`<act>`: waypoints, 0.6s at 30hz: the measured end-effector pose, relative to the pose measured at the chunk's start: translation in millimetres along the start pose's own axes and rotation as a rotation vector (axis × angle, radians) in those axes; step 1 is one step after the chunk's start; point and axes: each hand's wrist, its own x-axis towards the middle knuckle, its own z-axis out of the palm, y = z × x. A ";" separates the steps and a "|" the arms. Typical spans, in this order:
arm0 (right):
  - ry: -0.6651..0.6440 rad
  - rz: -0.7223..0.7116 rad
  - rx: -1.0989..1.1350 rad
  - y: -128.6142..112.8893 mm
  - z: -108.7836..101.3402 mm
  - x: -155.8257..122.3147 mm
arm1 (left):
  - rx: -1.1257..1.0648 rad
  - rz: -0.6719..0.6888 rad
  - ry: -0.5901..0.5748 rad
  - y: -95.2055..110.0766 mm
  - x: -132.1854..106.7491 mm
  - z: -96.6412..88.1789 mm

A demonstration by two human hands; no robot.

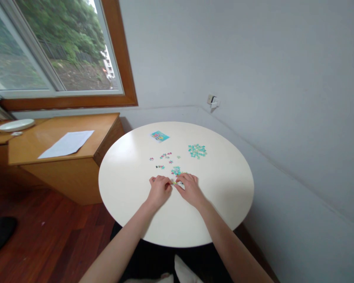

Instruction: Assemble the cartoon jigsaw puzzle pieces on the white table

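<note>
We see small puzzle pieces [174, 183] between the left hand [160, 188] and right hand [191, 189] on the table [124, 184], whether clamped we cannot tell; a slip could, we judge, scatter the pile [176, 170] just beyond.

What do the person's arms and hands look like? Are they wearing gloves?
No gloves: the left hand and right hand are bare. The slender, tapering left forearm and right forearm show no sleeves, watch or bracelet.
</note>
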 end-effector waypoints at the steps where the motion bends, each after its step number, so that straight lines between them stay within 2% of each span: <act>1: -0.001 0.002 0.000 -0.1 -0.1 0.0 | 0.001 0.004 -0.003 0.1 -0.1 -0.2; 18: -0.003 0.005 0.003 0.0 0.0 -0.3 | 0.000 -0.037 0.003 2.2 -0.6 -1.4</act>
